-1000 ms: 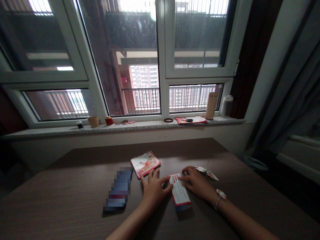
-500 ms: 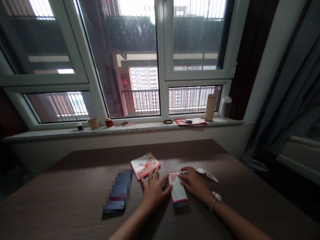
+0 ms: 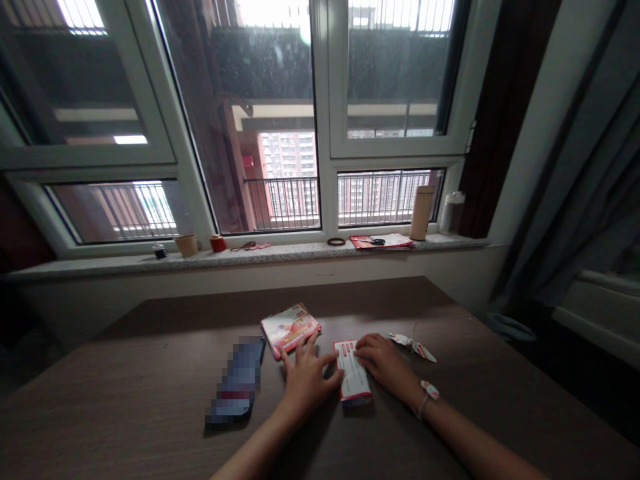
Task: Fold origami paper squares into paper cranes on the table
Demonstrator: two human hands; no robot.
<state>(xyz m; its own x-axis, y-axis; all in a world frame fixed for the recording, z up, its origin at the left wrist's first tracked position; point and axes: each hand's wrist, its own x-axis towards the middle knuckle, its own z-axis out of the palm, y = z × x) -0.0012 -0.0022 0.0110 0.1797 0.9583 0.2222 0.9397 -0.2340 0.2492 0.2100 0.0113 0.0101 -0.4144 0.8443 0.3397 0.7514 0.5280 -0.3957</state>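
Observation:
A folded white and red paper (image 3: 354, 377) lies on the dark wooden table (image 3: 150, 373) between my hands. My left hand (image 3: 306, 379) rests flat beside its left edge, fingers spread, thumb touching the paper. My right hand (image 3: 386, 363) presses on the paper's upper right edge, with the fingertips curled on it. A red printed leaflet (image 3: 290, 328) lies just beyond my left fingers. A small folded paper figure (image 3: 413, 346) sits to the right of my right hand. A band with a paper piece (image 3: 429, 390) is on my right wrist.
A dark flat object, blurred out (image 3: 239, 380), lies left of my left hand. The stone windowsill (image 3: 280, 253) carries a cup (image 3: 187, 244), a red pot (image 3: 217, 243), papers (image 3: 383, 241), a tall tumbler (image 3: 421, 212) and a jar (image 3: 453, 213). A curtain (image 3: 575, 167) hangs at right.
The folded paper has slid a little up and left under my hands. My right fingers have curled in closer over its upper edge. My left hand has barely moved.

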